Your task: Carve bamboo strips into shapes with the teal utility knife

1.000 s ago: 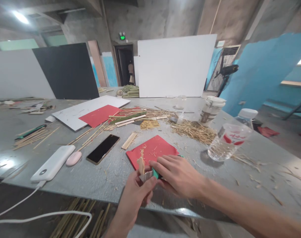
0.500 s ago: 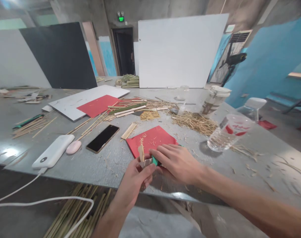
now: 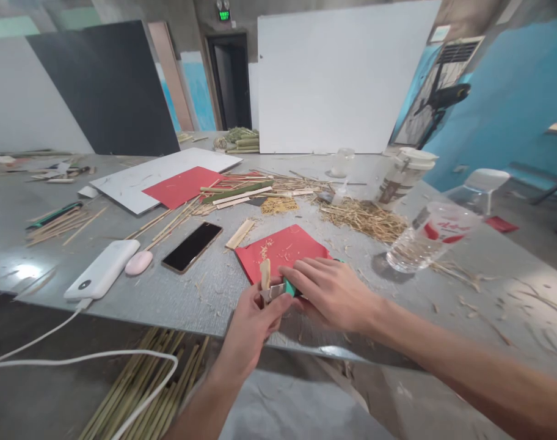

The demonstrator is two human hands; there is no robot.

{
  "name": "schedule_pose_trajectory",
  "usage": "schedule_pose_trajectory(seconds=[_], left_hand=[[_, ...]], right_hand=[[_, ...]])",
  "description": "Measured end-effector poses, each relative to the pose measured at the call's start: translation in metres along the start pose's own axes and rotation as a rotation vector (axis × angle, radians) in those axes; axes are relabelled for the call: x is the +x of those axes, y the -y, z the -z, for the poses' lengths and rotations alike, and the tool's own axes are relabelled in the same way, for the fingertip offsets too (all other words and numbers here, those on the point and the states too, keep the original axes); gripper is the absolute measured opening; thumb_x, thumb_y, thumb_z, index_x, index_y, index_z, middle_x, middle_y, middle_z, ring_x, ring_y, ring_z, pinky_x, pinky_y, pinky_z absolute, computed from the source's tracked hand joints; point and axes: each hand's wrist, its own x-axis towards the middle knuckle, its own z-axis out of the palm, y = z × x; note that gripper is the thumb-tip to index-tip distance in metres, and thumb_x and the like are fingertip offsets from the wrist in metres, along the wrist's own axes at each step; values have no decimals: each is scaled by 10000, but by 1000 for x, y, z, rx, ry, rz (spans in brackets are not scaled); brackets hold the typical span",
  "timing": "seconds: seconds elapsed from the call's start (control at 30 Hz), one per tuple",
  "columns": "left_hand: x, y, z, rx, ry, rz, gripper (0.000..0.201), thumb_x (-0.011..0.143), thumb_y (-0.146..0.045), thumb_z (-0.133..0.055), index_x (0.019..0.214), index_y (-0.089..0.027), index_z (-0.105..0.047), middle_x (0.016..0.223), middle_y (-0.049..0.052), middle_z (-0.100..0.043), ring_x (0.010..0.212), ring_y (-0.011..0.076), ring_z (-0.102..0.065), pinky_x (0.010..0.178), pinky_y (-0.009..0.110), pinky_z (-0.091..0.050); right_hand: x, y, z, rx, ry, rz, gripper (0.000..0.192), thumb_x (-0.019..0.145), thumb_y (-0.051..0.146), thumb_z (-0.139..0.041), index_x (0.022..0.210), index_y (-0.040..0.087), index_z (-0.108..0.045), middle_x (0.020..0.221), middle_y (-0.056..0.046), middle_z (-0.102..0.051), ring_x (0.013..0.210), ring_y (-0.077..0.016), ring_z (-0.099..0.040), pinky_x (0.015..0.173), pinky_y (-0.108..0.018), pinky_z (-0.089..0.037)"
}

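My left hand (image 3: 253,321) grips a short pale bamboo strip (image 3: 264,273) that stands upright between its fingers, at the table's near edge. My right hand (image 3: 331,292) is closed over a green-handled knife (image 3: 287,286); its metal blade (image 3: 273,293) lies against the strip's base. Both hands sit at the near edge of a red paper sheet (image 3: 283,249) sprinkled with bamboo shavings.
On the grey table (image 3: 205,293) lie a black phone (image 3: 192,246), a white power bank (image 3: 103,269) with cable, a pink oval object (image 3: 138,262), bamboo strips (image 3: 178,220), a straw pile (image 3: 361,217), a tilted water bottle (image 3: 429,238) and a cup (image 3: 404,174). Bamboo sticks (image 3: 141,382) lie on the floor.
The camera has tilted down a little, so the table sits higher in view. Both hands keep their grip on strip and knife, with hardly any shift.
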Motion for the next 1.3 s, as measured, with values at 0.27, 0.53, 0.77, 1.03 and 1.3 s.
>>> schedule_pose_trajectory(seconds=[0.27, 0.53, 0.77, 1.03, 1.3], left_hand=[[-1, 5, -4, -14, -30, -39, 572, 748, -567, -956, 1021, -157, -667, 579, -131, -327, 476, 22, -151, 445, 186, -155], [-3, 9, -13, -59, -28, -110, 660, 807, -625, -887, 655, -219, -391, 501, -136, -201, 460, 28, -124, 440, 207, -121], [-2, 9, -14, -57, -32, -77, 604, 815, -596, -893, 690, -208, -447, 540, -126, -230, 495, 40, -144, 451, 210, -124], [2, 10, -8, -18, -46, -34, 501, 779, -541, -939, 949, -156, -668, 627, -106, -325, 520, 37, -173, 463, 200, -147], [1, 18, -11, -49, -70, -137, 552, 811, -586, -900, 728, -187, -529, 571, -120, -258, 495, 35, -146, 455, 211, -146]], right_hand=[[-1, 2, 0, -26, -62, 21, 421, 1161, 404, -341, 1192, 106, -636, 856, -77, -699, 692, -214, -585, 607, -357, -359], [-2, 13, -5, -90, -110, -69, 359, 1159, 369, -357, 1105, 136, -624, 835, -66, -688, 679, -204, -598, 601, -344, -350], [3, -2, 2, 45, -33, 2, 429, 1164, 428, -324, 1121, 129, -630, 833, -71, -682, 663, -197, -566, 607, -346, -331], [1, -12, 6, 115, 72, 27, 411, 1160, 409, -330, 1176, 132, -634, 875, -68, -694, 673, -193, -557, 627, -341, -336], [-2, 0, -2, -36, -67, -15, 463, 1174, 449, -309, 1059, 151, -644, 793, -52, -678, 641, -191, -554, 599, -338, -315]])
